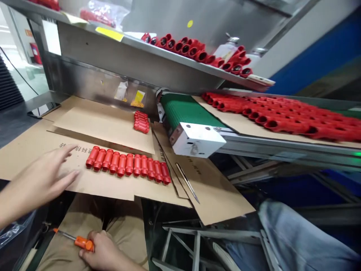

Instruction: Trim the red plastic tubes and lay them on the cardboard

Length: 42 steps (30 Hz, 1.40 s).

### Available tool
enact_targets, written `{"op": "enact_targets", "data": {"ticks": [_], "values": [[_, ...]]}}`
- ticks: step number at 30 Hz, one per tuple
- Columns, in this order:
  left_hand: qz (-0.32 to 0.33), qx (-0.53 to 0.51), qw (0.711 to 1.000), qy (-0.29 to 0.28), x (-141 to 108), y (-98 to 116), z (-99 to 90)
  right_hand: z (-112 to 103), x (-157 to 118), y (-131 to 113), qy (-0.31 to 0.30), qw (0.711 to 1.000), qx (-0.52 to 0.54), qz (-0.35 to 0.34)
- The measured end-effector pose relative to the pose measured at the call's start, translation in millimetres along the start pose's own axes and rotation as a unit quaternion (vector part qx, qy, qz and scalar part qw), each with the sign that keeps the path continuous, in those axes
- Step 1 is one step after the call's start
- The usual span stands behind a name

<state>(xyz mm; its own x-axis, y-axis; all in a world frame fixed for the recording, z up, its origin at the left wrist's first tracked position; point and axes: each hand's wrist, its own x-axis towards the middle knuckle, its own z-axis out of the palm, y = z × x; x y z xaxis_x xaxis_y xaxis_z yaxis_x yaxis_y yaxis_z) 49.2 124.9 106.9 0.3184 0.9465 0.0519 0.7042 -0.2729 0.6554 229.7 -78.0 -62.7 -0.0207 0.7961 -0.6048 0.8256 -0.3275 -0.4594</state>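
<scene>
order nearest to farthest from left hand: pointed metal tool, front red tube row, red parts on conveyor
1. Front red tube row: just right of left hand
2. Pointed metal tool: past the row's right end
3. Red parts on conveyor: far right

There are eleven red tubes (129, 164) in the near row, two hands (53, 173) and one orange-handled tool (81, 242).

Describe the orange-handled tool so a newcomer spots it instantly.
Find the brown cardboard work surface, then the tan-trousered lap below it. There, the bare right hand grips the orange-handled tool. Unlike the short red cylinders on the cardboard, it has a slim metal shaft with an orange tip.
</scene>
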Motion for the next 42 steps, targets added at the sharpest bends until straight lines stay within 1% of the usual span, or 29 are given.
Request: {"op": "enact_targets", "data": {"ticks": [1,3,5,6,8,11,13,15,20,24,26,28,29,31,33,36,38,40,42], "values": [[0.014,0.135,0.989,-0.063,18,25,7.5,-1,-3,4,0.002,1.0,0.006,-0.007],[-0.02,0.205,0.974,-0.099,55,69,28.4,-1,-9,13,0.005,1.0,0.019,-0.018],[-0.054,0.243,0.96,-0.131,84,101,49.7,0,-14,19,0.011,0.999,0.033,-0.025],[-0.07,0.256,0.953,-0.146,93,112,58.4,1,-16,21,0.014,0.999,0.039,-0.028],[-0.103,0.278,0.94,-0.17,103,128,70.6,2,-17,23,0.021,0.998,0.049,-0.037],[-0.159,0.297,0.924,-0.18,102,139,79.2,2,-17,23,0.019,0.997,0.06,-0.054],[-0.179,0.3,0.922,-0.168,99,140,81.8,-1,-18,22,0.013,0.996,0.065,-0.064],[-0.177,0.295,0.926,-0.154,97,135,82.6,-4,-21,24,0.009,0.995,0.069,-0.071],[-0.122,0.26,0.949,-0.131,91,109,76.5,-10,-25,28,0.002,0.995,0.078,-0.068],[-0.074,0.176,0.976,-0.102,80,88,64.1,-13,-23,28,-0.004,0.994,0.087,-0.06],[-0.072,0.116,0.989,-0.062,73,76,58.4,-13,-21,28,-0.005,0.994,0.09,-0.065],[-0.105,0.054,0.993,0.008,66,61,57.0,-13,-19,27,-0.005,0.993,0.091,-0.07],[-0.127,0.024,0.99,0.048,64,54,58.7,-12,-17,27,-0.005,0.993,0.09,-0.07],[-0.158,-0.034,0.98,0.113,61,44,67.5,-11,-13,27,-0.005,0.994,0.086,-0.068],[-0.152,-0.085,0.974,0.145,61,39,81.2,-9,-9,27,-0.01,0.995,0.082,-0.062],[-0.116,-0.134,0.971,0.158,64,41,100.8,-6,-3,26,-0.016,0.996,0.077,-0.043],[-0.096,-0.137,0.974,0.152,67,45,106.4,-4,0,25,-0.015,0.997,0.075,-0.03],[-0.078,-0.108,0.983,0.129,68,49,103.6,-1,1,25,-0.011,0.997,0.078,-0.022],[-0.052,-0.047,0.994,0.089,69,53,93.8,1,3,26,-0.008,0.996,0.083,-0.019]]}}
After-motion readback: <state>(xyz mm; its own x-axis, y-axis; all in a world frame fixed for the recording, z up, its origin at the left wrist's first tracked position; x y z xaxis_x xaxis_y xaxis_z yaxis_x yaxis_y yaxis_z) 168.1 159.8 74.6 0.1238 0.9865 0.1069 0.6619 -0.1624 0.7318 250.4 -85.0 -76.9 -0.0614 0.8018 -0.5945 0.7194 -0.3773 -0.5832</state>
